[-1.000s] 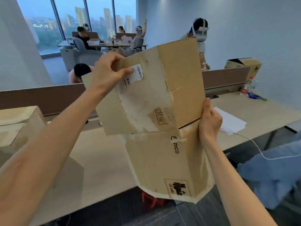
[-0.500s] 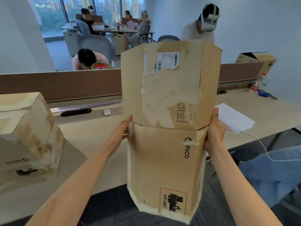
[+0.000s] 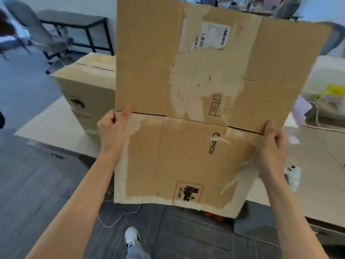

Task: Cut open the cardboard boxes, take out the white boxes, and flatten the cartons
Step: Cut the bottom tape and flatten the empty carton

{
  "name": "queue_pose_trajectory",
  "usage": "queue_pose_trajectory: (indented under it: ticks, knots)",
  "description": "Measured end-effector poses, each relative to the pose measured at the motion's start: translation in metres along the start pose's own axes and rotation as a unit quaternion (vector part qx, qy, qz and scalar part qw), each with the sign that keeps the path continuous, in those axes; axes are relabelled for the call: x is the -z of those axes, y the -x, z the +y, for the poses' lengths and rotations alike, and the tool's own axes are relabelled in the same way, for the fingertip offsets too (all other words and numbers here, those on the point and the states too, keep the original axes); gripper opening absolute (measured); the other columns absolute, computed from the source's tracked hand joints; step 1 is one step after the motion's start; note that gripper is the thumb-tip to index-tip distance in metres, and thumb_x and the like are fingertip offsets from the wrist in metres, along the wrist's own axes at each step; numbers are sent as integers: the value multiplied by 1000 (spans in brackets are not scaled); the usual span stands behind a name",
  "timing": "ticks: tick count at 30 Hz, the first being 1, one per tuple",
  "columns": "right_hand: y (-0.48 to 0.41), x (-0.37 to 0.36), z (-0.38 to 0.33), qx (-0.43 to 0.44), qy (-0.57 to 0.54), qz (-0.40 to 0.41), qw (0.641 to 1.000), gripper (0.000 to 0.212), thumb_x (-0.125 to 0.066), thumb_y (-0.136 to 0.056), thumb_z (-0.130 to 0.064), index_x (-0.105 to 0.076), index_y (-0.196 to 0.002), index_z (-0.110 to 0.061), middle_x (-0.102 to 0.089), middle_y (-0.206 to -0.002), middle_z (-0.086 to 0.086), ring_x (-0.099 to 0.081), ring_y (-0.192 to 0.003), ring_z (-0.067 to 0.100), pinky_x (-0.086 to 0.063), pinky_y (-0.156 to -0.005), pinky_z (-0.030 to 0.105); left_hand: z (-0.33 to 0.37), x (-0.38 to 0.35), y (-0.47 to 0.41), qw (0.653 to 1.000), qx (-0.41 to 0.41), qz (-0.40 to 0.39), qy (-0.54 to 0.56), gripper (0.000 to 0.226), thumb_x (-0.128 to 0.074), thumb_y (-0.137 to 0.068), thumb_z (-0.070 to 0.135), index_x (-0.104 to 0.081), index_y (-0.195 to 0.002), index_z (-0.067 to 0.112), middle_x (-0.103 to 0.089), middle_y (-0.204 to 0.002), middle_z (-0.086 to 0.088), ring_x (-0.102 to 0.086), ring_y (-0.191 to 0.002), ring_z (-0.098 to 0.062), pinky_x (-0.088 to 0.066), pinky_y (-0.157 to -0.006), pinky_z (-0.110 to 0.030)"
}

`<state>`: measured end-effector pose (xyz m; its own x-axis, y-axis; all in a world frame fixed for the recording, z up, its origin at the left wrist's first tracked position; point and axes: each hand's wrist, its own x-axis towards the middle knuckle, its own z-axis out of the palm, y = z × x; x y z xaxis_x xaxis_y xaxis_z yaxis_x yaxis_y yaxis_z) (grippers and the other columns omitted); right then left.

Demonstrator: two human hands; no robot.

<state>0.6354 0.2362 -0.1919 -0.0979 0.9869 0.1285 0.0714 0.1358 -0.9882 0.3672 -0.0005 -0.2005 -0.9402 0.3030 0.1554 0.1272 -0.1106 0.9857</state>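
Our left hand (image 3: 113, 133) pinches the left edge of the flattened carton (image 3: 186, 156), thumb laid on the printed face right at the slit between panel and flap, the fingers curled behind. Our right hand (image 3: 273, 146) grips the opposite edge at about the same height, thumb up along the cardboard and fingers wrapped round it. Between the two we hold the carton upright in the air, over the dark floor (image 3: 37, 184) and in front of the desk (image 3: 56, 124). Its upper flaps stand spread wide, and a torn shipping label (image 3: 211, 35) sits on the middle one. The lower panel shows the PICO mark and a red-bordered UN 3481 sign (much of the surface is scuffed pale where tape was stripped). Behind the carton's left side a closed cardboard box (image 3: 85, 85) stands on the desk. A small white device (image 3: 293, 174) lies on the desk just beside our right wrist. Below, one white shoe (image 3: 132, 237) shows on the floor, and an office chair (image 3: 35, 32) stands far left.
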Motion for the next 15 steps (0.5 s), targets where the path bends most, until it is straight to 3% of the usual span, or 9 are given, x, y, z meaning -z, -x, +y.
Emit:
queue_pose_trajectory:
  ticks: [3,7,15]
  knots:
    - [15,-52,-12,70,44,-78,994,20,-49,-99,-37,-53,-91,-20,-56,-84,-10,-51,-71,-2,-38,-63,11,12,49,-6,996,-4,86,-20,63,-71,-79,57,-51,-75,-3,-48,-71,-5,-41,-66,-16,-35,-60,-31]
    - [45,-122,-29,102,41,-155,982,19,-47,-101,-34,-51,-99,-16,-55,-85,-16,-50,-67,-17,-36,-58,4,19,111,-16,985,2,168,-49,50,-70,-79,51,-34,-59,22,-34,-59,5,-30,-57,-11,-25,-53,-29]
    - [127,-261,-64,150,57,-308,938,29,-42,-102,-36,-49,-94,-9,-52,-78,-10,-47,-64,-10,-37,-57,11,2,248,-32,945,21,319,-64,49,-69,-82,50,-37,-62,19,-36,-62,2,-31,-56,-10,-26,-51,-29]
